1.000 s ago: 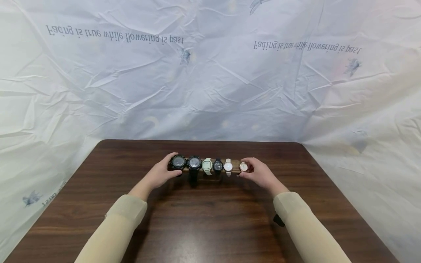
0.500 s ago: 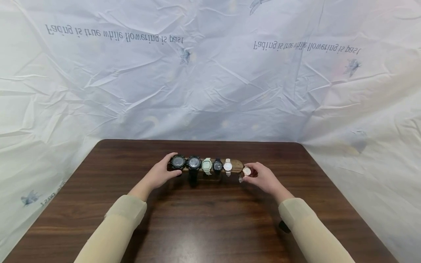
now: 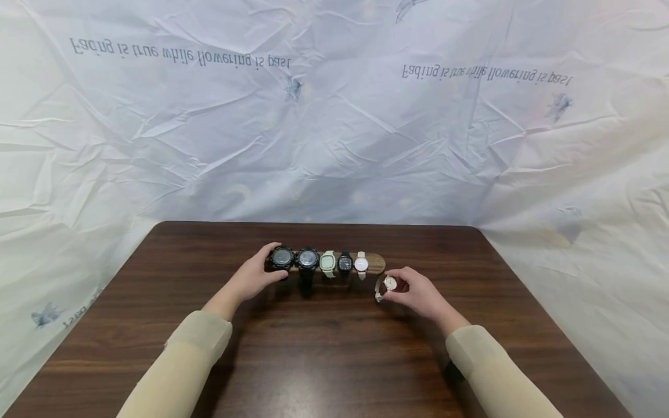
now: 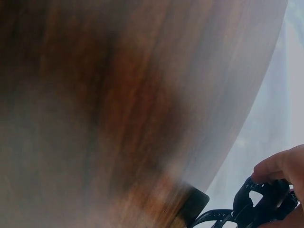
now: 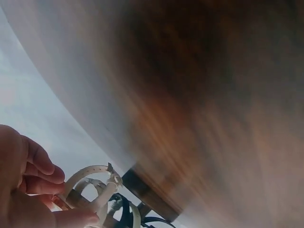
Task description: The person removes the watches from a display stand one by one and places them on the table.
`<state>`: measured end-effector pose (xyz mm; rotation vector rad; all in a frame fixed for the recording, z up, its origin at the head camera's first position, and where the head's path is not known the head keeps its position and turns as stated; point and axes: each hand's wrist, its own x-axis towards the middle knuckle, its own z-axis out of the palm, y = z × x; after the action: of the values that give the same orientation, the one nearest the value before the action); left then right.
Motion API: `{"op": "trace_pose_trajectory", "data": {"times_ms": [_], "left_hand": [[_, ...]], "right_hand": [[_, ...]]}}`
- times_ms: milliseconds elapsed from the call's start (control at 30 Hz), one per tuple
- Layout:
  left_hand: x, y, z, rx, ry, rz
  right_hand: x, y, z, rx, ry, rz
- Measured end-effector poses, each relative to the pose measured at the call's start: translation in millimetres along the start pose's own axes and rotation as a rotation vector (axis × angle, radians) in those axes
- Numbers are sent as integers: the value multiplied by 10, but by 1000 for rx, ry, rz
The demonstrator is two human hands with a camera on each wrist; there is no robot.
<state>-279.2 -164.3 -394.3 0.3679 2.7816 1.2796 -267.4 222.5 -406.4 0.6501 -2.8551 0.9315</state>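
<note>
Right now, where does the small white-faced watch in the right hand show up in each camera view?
Head: the white-faced watch is just right of center, pinched by the right hand, off the end of the wooden stand.
Left wrist: not in it.
Right wrist: only its pale strap shows, bottom left by the fingers.
Shared landmark: the wooden stand's end.

The backdrop sheet [image 3: 334,116] is showing, mirrored, "Fading is true while flowering is past" twice, beyond the left hand [image 3: 254,274] and beyond the right hand [image 3: 415,290].
</note>
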Motion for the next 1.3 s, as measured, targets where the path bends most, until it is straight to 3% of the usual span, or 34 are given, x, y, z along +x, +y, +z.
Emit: {"op": "trace_pose_trajectory", "data": {"times_ms": [200, 567, 767, 967, 1300], "left_hand": [[10, -10, 6, 14, 6, -7], [6, -22, 7, 14, 4, 3], [-4, -11, -3, 2, 5, 13], [14, -18, 2, 13, 3, 13], [25, -20, -11, 19, -2, 1]], "right_hand": [[-27, -55, 40, 43, -23, -27], [-36, -159, 141, 115, -116, 13], [-42, -149, 172, 156, -170, -19], [-41, -117, 180, 136, -209, -26], [-51, -77, 173, 107, -189, -37]]}}
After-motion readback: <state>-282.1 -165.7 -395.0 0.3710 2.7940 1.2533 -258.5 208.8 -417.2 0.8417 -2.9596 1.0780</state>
